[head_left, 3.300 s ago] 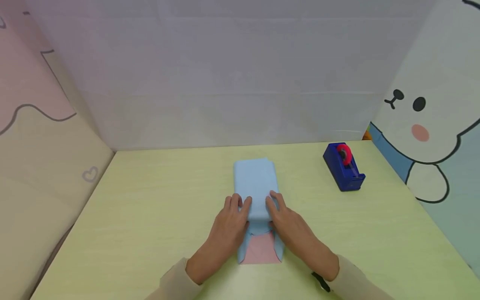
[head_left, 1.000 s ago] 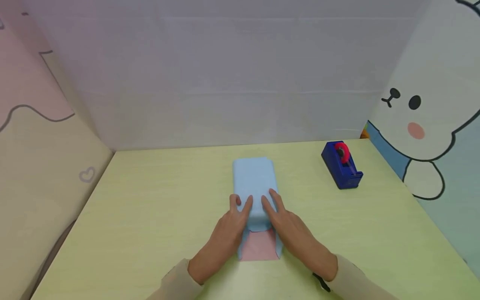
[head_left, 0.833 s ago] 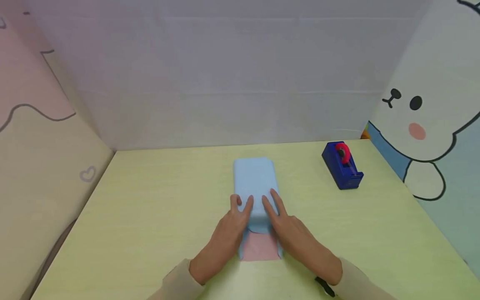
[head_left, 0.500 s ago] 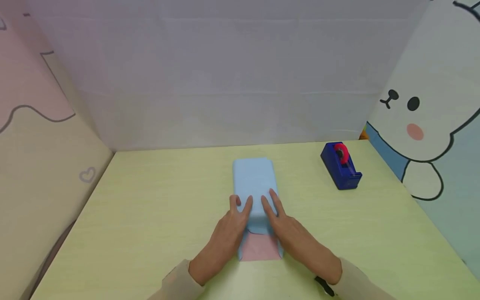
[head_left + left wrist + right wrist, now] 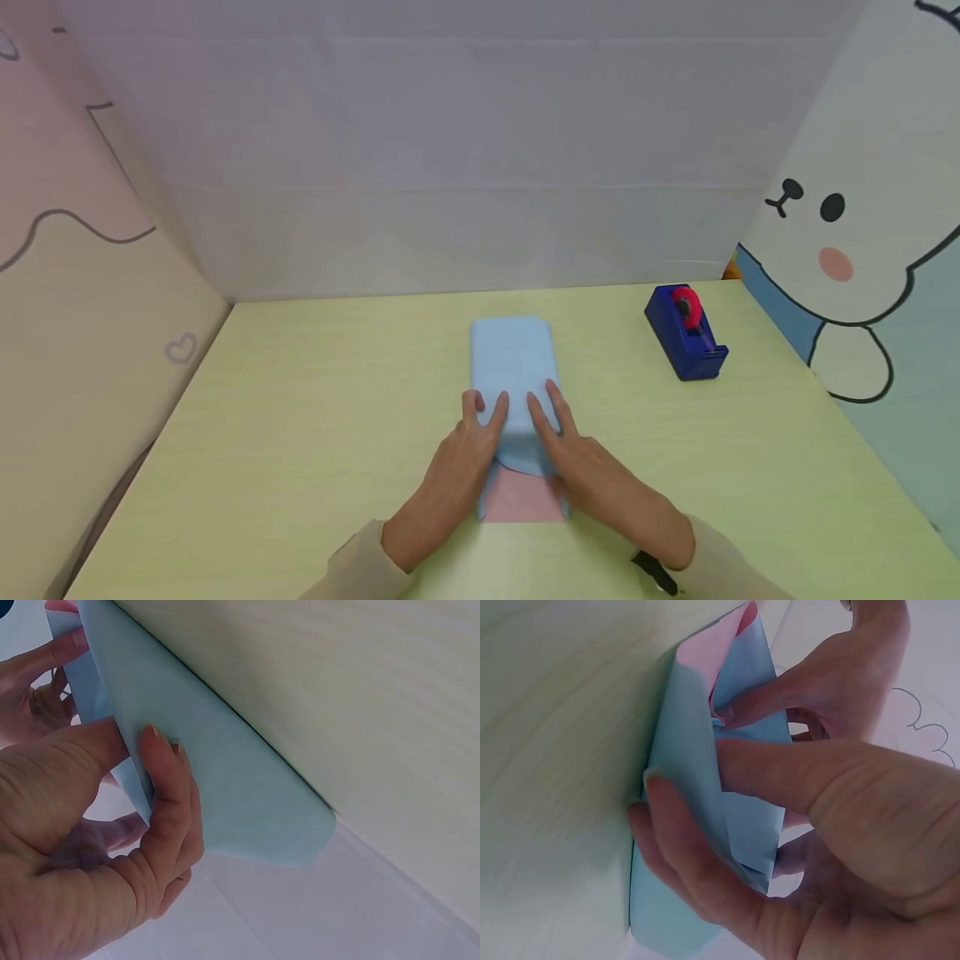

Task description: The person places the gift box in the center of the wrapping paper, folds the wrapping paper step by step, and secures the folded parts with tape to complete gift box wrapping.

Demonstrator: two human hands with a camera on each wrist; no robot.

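Note:
A box-shaped parcel of blue wrapping paper (image 5: 513,354), pink on its inner face, lies mid-table with its near end facing me. A flat pink flap (image 5: 523,500) sticks out toward me, with narrow blue folds along both sides. My left hand (image 5: 461,462) grips the left side at the near end; in the left wrist view its thumb reaches behind the paper edge and its fingers press outside. Mirroring it, my right hand (image 5: 596,475) pinches the right side, thumb (image 5: 772,769) inside the fold and fingers outside. Whatever the paper encloses is hidden.
A blue tape dispenser (image 5: 682,342) with a red-cored roll stands at the back right of the pale yellow table (image 5: 322,383). A dark strap (image 5: 656,571) shows by my right wrist. Printed cloth screens border the back and sides.
The blue top layer's near edge has come down toward me, covering more of the pink flap. Both hands stay at the near end, the right shifting slightly right and its fingers reaching out straighter.

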